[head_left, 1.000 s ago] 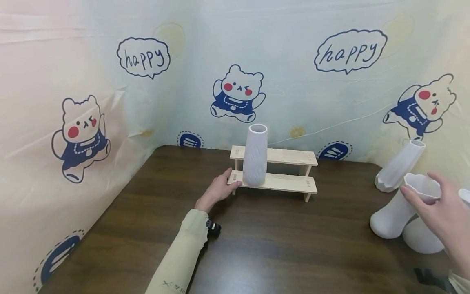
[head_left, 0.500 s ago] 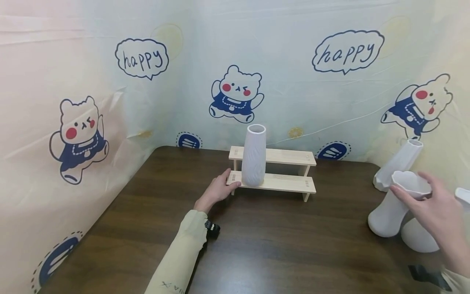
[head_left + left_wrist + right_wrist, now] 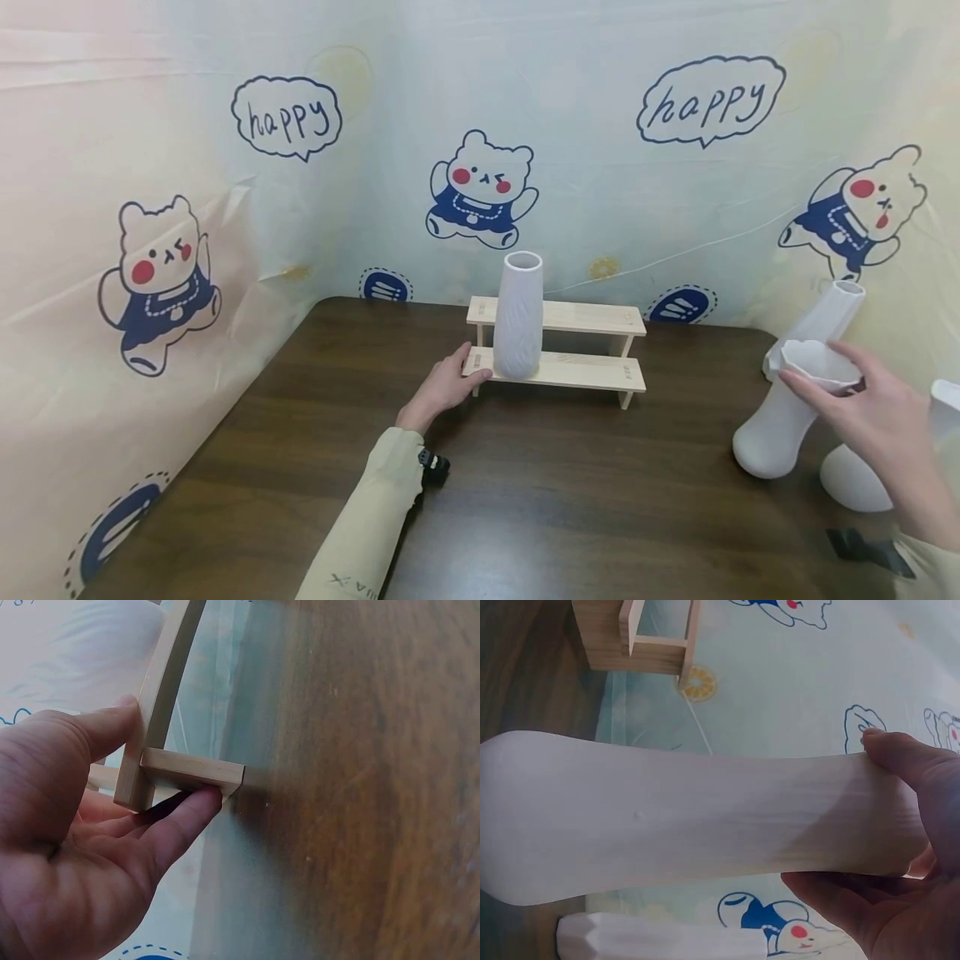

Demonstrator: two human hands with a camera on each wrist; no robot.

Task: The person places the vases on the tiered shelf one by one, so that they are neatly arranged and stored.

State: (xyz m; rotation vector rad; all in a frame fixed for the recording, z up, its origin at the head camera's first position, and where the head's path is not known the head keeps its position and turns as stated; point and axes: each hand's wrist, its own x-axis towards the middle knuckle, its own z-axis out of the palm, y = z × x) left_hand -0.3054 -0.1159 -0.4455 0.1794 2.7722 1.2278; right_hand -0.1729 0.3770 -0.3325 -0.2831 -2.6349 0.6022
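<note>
My left hand (image 3: pixel 444 385) grips the left end of the lower step of a two-tier wooden stand (image 3: pixel 585 372). In the left wrist view the thumb (image 3: pixel 112 724) lies on top of the board and the fingers come from below. A tall tapered white vase (image 3: pixel 519 317) stands upright on that lower step, near the left end. With my right hand (image 3: pixel 877 417) I hold a white vase with a wavy rim (image 3: pixel 772 433) near its mouth, thumb on one side and fingers on the other. It tilts, its rounded base toward the left.
Behind the held vase, a faceted white vase (image 3: pixel 832 312) leans at the table's right back. A round white vase (image 3: pixel 855 479) sits below my right hand, and another white piece (image 3: pixel 947 404) shows at the right edge. A printed cloth (image 3: pixel 600 208) hangs behind the table (image 3: pixel 570 500).
My right hand has moved left with the wavy-rimmed vase, away from the round vase and now overlapping the faceted one. The left hand stays on the stand.
</note>
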